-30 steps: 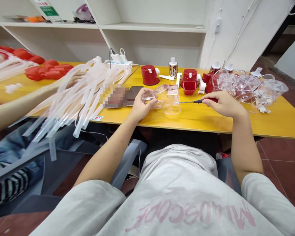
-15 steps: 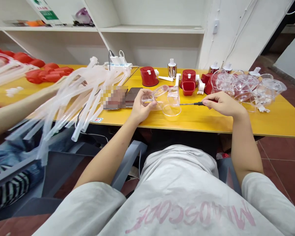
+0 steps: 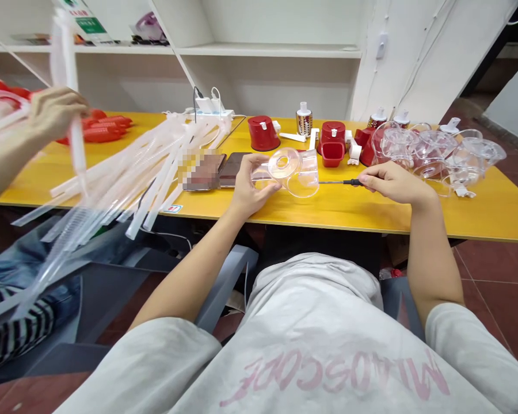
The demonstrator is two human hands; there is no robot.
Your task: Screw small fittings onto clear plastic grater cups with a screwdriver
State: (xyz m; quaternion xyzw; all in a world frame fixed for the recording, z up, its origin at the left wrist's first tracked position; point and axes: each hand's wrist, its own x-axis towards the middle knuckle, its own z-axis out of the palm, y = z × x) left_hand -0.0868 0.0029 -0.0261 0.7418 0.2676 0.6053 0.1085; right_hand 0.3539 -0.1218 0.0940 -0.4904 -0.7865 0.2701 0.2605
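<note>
So the clear plastic housing with the round ring opening (image 3: 304,178) is right in front of you, over the near part of the yellow tabletop (image 3: 358,215). Can't tell if it's actually resting on it. Your left hand (image 3: 251,187) has it pinched by its left end between thumb and fingers. Your right hand (image 3: 388,181) is closed around the handle of a thin screwdriver with a black collar (image 3: 351,182), shaft lying roughly level and pointing left, tip at the housing's right edge. Can't tell if the tip goes inside. Just behind your left hand there's a dark flat rectangular case (image 3: 230,167). Further back you've got glossy red tub-shaped housings (image 3: 262,133) and a perforated silver metal drum (image 3: 304,122), plus a heap of clear plastic parts (image 3: 431,148) off right. Over left, a co-worker's hand (image 3: 57,112) grips some translucent whitish plastic tubes (image 3: 76,141), pretty blurry.
</note>
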